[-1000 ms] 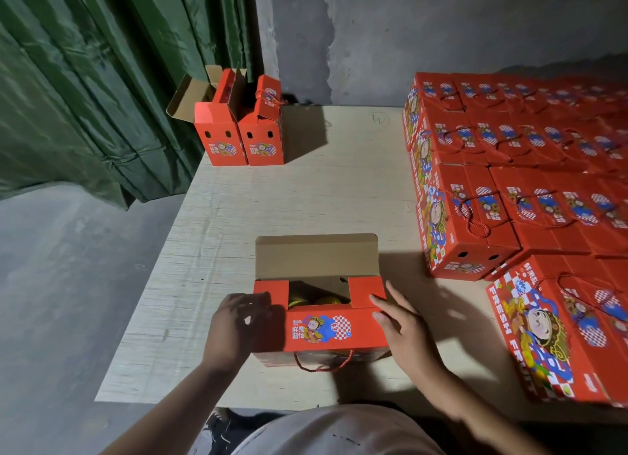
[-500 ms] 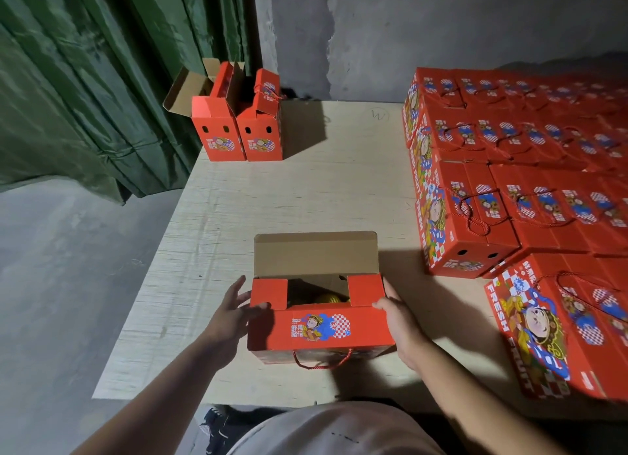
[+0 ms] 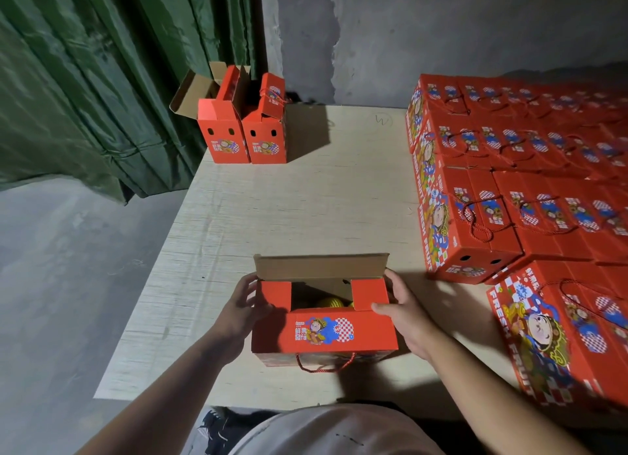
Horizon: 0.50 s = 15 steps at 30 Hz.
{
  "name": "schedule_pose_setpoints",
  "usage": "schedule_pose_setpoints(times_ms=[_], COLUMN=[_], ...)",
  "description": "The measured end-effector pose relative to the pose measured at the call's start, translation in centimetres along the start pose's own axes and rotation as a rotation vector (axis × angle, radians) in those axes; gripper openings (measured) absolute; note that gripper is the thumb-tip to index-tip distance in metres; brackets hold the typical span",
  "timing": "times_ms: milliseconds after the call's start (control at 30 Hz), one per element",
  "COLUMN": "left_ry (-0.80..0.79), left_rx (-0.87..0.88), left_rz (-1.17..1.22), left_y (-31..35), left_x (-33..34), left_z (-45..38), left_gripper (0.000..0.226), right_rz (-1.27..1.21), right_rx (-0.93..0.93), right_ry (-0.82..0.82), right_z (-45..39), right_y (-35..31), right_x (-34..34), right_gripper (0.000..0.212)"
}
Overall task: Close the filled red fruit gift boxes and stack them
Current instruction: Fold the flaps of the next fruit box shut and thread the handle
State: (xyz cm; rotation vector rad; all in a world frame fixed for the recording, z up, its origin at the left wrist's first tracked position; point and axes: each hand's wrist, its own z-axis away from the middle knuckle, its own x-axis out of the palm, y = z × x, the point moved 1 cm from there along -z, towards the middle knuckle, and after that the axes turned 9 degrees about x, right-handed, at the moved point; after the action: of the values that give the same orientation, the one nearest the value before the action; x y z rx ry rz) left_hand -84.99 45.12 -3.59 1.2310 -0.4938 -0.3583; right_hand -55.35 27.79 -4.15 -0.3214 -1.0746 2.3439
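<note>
Two hands hold one open red box [image 3: 324, 332] near the front edge of the desk [image 3: 272, 217].

The left hand [image 3: 238, 313] and right hand [image 3: 404, 313] have fingers curled on its sides. Two open boxes [image 3: 244, 138] stand at the back left corner. Closed boxes [image 3: 516, 196] fill the right edge; the middle is bare.

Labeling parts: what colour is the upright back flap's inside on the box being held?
Plain brown cardboard flap, head view.

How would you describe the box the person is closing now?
On the pale wooden table, look at its near edge. The red cardboard fruit box sits alone between the left hand and right hand, its brown flap raised, yellow fruit showing.
</note>
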Motion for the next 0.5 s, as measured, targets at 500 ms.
schedule_pose_setpoints(times_ms=[500], left_ry=[0.044], left_rx=[0.178], left_rz=[-0.377], left_y=[0.3], left_x=[0.6], left_z=[1.8], left_gripper=[0.039], right_rz=[0.116], right_rx=[-0.235], right_ry=[0.025], right_z=[1.5], right_y=[0.6], right_x=[0.0], right_gripper=[0.043])
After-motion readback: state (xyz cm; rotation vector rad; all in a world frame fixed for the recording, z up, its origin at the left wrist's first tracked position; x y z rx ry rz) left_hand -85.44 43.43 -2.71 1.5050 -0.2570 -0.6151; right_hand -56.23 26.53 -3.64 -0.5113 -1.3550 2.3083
